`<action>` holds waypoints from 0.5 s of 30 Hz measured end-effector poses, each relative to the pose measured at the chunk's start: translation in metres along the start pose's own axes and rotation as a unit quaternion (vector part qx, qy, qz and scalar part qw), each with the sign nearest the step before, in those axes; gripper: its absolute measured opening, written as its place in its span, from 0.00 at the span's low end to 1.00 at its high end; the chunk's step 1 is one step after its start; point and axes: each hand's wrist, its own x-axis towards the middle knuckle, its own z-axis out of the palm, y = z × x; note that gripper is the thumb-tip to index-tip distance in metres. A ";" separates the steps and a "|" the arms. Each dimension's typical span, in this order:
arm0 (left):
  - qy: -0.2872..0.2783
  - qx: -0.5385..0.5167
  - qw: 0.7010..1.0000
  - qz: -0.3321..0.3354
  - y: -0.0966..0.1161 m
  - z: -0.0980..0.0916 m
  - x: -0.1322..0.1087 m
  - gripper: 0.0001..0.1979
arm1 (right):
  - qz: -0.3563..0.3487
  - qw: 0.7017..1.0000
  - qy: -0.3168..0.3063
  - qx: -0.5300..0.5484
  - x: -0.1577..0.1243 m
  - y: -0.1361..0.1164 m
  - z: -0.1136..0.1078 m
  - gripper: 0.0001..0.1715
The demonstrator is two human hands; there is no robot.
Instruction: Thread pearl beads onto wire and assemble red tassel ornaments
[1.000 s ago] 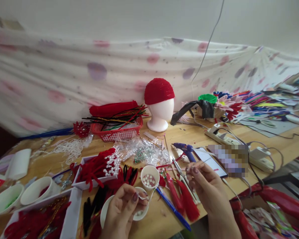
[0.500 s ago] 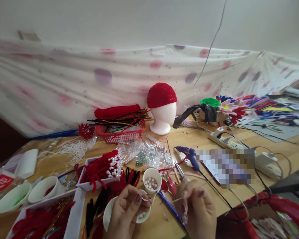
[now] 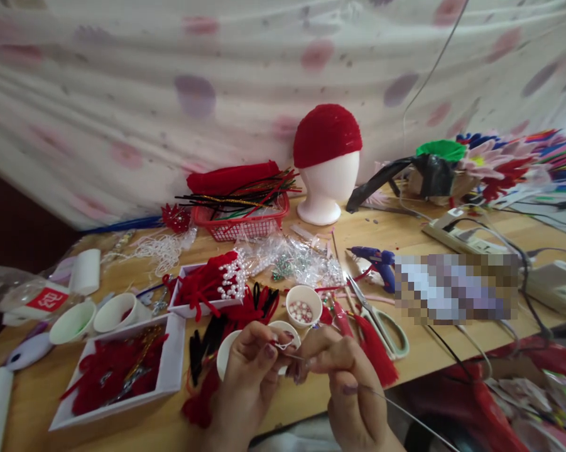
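Observation:
My left hand (image 3: 249, 376) is closed in a pinch on a small loop of white cord (image 3: 286, 346). Close beside it, my right hand (image 3: 351, 380) pinches a thin pale strand (image 3: 417, 419), thread or wire, I cannot tell which. The strand spans the gap between the fingertips and trails out to the lower right. Just beyond the hands stands a paper cup of pearl-like beads (image 3: 304, 307). Two more white cups (image 3: 227, 355) are partly hidden behind my left hand. Scissors (image 3: 379, 320) and a red tassel (image 3: 375, 351) lie beyond my right hand.
White boxes (image 3: 172, 358) of red fuzzy pieces stand left. A foam head (image 3: 327, 188) wearing a red cap is at the back, beside a red basket (image 3: 238, 229). A blue glue gun (image 3: 377, 263) and power strip (image 3: 457, 232) lie right, with cables over the table edge.
The view has tilted down and closer. My right hand has come in beside my left, and the strand now stretches to the lower right. The scissors and red tassel show more fully.

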 end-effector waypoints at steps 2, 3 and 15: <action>0.008 0.006 1.000 0.005 -0.001 0.000 -0.001 0.10 | -0.027 1.000 -0.008 -0.004 0.004 -0.002 0.000 0.17; 0.010 0.008 1.000 0.006 -0.002 -0.001 -0.001 0.10 | -0.034 0.999 -0.011 -0.005 0.006 -0.003 0.000 0.16; 0.022 0.018 1.000 0.011 -0.003 0.003 0.002 0.11 | -0.035 0.999 -0.036 -0.009 0.011 -0.004 -0.001 0.15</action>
